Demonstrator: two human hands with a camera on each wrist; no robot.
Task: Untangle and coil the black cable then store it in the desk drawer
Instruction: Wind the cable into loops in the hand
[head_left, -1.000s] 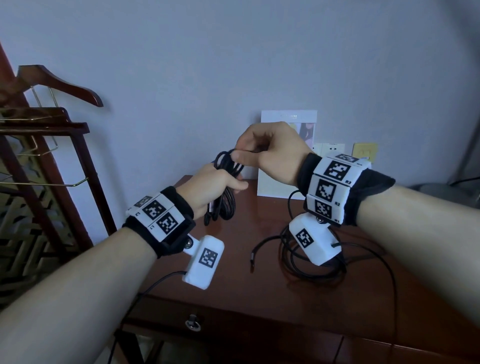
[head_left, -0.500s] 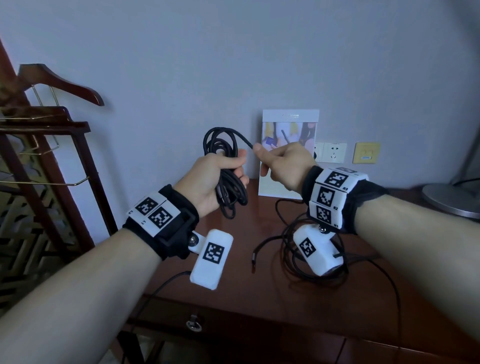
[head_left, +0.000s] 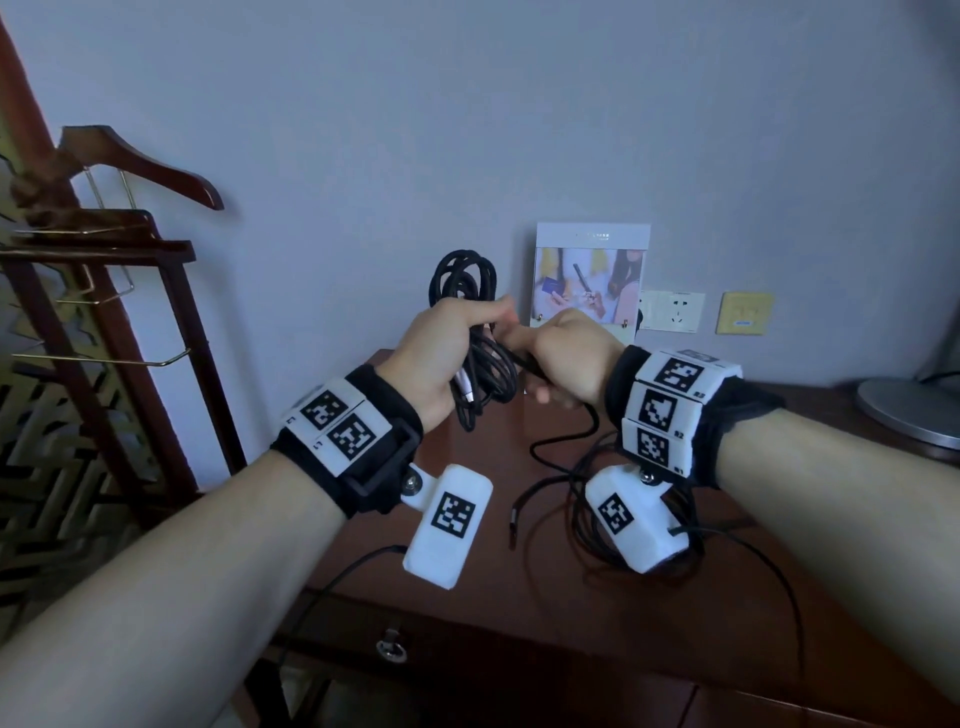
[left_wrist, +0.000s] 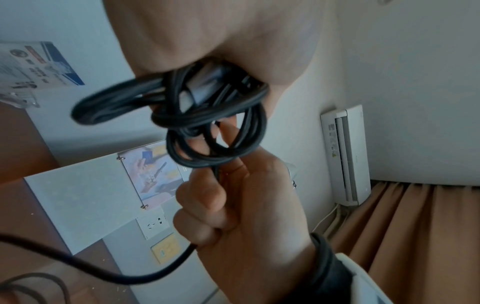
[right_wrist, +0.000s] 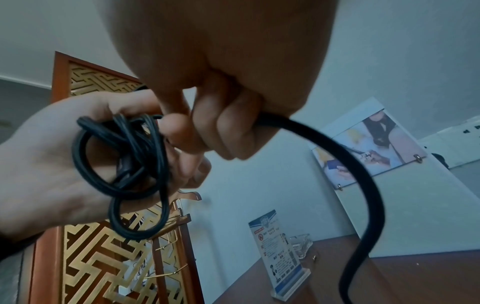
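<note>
The coiling is partly done, as far as the views show. The left hand (head_left: 441, 358) has its fingers curled round a bundle of loops of the thin black rubber-sheathed cable (head_left: 470, 312), held upright above the dark reddish-brown polished wooden bench (head_left: 467, 551); several turns stand up over the fist and more hang below it, with a pale connector showing among them. The right hand (head_left: 569, 358) sits just beside the left, its fingers closed round the running strand (right_wrist: 335, 148) and its forefinger reaching into the bundle, so both hands are clamped on the same cable and close together. The loops in the left wrist view (left_wrist: 207, 115) look uneven and crossed, so I judge the bundle loose, not a tidy coil. From the right fist the strand drops to the bench, where a good stretch lies in slack, overlapping curves (head_left: 550, 467) with one free end (head_left: 513, 525) pointing toward the front edge; part of that heap is hidden behind the wrist camera. So the remaining length has to be gathered in. The drawer with its small metal ring pull (head_left: 390, 647) in the bench front looks closed, so opening it and stowing the coil are not yet begun.
</note>
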